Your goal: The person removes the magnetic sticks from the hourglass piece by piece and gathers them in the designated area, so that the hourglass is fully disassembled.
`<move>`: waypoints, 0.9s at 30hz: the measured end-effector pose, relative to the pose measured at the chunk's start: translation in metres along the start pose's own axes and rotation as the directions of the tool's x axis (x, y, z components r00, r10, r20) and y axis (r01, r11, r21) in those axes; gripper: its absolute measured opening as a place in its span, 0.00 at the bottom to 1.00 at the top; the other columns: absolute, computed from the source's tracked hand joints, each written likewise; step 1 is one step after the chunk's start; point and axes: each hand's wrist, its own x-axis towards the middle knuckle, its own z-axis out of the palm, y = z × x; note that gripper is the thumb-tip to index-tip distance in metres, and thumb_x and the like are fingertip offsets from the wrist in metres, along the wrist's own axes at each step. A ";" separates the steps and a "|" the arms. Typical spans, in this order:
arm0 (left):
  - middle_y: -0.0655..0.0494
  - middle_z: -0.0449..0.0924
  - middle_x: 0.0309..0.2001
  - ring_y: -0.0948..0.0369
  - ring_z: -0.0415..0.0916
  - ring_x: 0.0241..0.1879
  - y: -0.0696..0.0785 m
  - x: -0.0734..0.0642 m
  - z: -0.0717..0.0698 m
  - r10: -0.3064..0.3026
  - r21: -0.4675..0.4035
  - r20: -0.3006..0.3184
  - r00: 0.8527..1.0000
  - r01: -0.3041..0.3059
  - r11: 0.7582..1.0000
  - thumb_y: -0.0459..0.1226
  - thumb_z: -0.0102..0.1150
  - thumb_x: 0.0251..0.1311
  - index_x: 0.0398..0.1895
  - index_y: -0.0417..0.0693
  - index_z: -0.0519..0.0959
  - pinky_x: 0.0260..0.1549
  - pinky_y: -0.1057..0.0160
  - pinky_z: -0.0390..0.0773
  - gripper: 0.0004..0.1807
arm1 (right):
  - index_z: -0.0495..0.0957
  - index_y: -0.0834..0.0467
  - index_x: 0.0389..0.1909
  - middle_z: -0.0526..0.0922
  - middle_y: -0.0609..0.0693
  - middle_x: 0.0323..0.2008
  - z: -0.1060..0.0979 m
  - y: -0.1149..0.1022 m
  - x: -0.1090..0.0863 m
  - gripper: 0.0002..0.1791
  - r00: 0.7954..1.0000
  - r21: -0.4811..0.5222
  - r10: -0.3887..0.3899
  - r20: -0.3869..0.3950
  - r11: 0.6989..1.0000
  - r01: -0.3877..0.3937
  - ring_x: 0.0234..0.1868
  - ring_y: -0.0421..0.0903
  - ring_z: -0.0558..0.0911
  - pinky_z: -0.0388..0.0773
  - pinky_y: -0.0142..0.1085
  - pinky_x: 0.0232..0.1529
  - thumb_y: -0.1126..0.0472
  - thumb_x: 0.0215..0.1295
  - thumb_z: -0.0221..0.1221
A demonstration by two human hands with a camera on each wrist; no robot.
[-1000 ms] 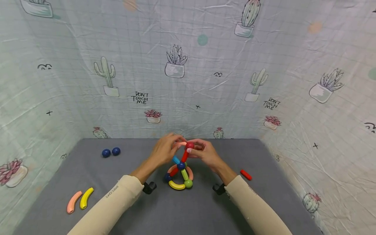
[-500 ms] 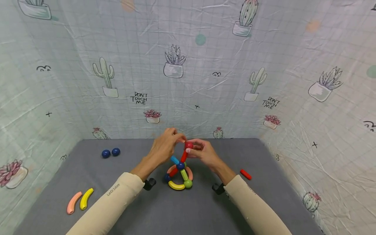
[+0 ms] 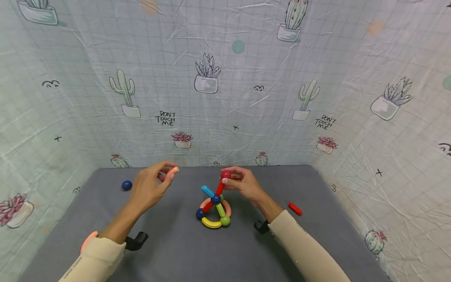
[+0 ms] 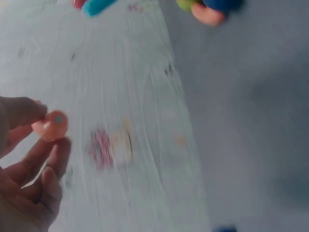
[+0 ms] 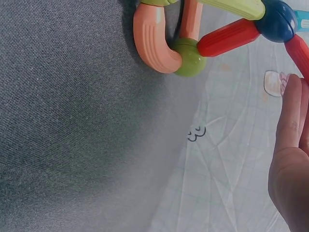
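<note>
My left hand (image 3: 148, 188) pinches a salmon-pink curved magnetic rod (image 3: 172, 171) in the air, left of the built structure. The left wrist view shows the end of that curved rod (image 4: 58, 125) between thumb and fingers. With thumb and fingers, my right hand (image 3: 244, 185) holds a red ball (image 3: 226, 174) atop a slanted red rod (image 3: 220, 188). This rod rises from a dark blue ball (image 3: 216, 199), from which a light blue rod (image 3: 207, 190) also sticks up freely. Below lies a ring with a yellow curved rod (image 3: 211, 223) and a green ball (image 3: 225, 221).
A loose red rod (image 3: 295, 208) lies right of the right forearm. One dark blue ball (image 3: 127, 185) shows at the back left. Another salmon curved rod (image 3: 88, 241) is partly covered by the left sleeve. A patterned cloth (image 3: 232, 105) hangs behind the grey table (image 3: 282, 250).
My left hand has moved left, away from the red ball, carrying the salmon curved rod. It now hides one blue ball and the loose yellow rod. The right hand stays at the red ball.
</note>
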 end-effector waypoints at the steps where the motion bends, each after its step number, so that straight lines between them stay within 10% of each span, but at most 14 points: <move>1: 0.54 0.91 0.41 0.61 0.83 0.30 -0.006 -0.006 -0.008 -0.017 0.013 -0.001 1.000 0.017 1.000 0.48 0.63 0.76 0.55 0.54 0.86 0.24 0.64 0.73 0.13 | 0.81 0.57 0.65 0.88 0.63 0.58 0.000 0.000 0.000 0.22 1.000 0.000 0.001 -0.001 1.000 -0.001 0.52 0.50 0.91 0.87 0.52 0.55 0.58 0.72 0.69; 11: 0.47 0.88 0.45 0.65 0.85 0.28 -0.085 -0.077 -0.087 -0.246 0.179 0.125 0.961 0.222 0.959 0.54 0.60 0.76 0.57 0.51 0.83 0.22 0.63 0.73 0.20 | 0.82 0.55 0.64 0.88 0.62 0.57 0.001 0.000 -0.001 0.21 1.000 0.005 0.006 -0.006 1.000 -0.006 0.52 0.50 0.91 0.87 0.52 0.55 0.60 0.72 0.68; 17: 0.46 0.90 0.42 0.53 0.85 0.33 -0.138 -0.112 -0.116 -0.422 0.367 0.331 0.844 0.296 0.882 0.59 0.59 0.74 0.55 0.47 0.83 0.26 0.51 0.77 0.26 | 0.82 0.54 0.64 0.88 0.61 0.57 0.000 0.004 -0.001 0.21 1.000 0.017 0.003 -0.005 1.000 -0.003 0.53 0.49 0.90 0.82 0.61 0.60 0.59 0.72 0.68; 23: 0.56 0.88 0.34 0.60 0.79 0.29 -0.169 -0.141 -0.118 -0.471 0.407 0.495 0.730 0.284 0.868 0.45 0.66 0.71 0.47 0.45 0.81 0.27 0.55 0.75 0.13 | 0.82 0.55 0.65 0.85 0.68 0.61 -0.001 0.003 -0.001 0.21 1.000 0.014 -0.002 0.000 1.000 0.002 0.53 0.49 0.90 0.85 0.57 0.57 0.59 0.73 0.68; 27: 0.62 0.84 0.31 0.61 0.75 0.27 -0.176 -0.152 -0.112 -0.503 0.383 0.529 0.683 0.337 0.860 0.43 0.66 0.71 0.47 0.45 0.80 0.28 0.57 0.72 0.12 | 0.82 0.56 0.64 0.86 0.66 0.60 0.000 0.002 -0.001 0.21 1.000 0.012 0.001 0.001 1.000 -0.001 0.52 0.49 0.90 0.85 0.58 0.58 0.60 0.72 0.68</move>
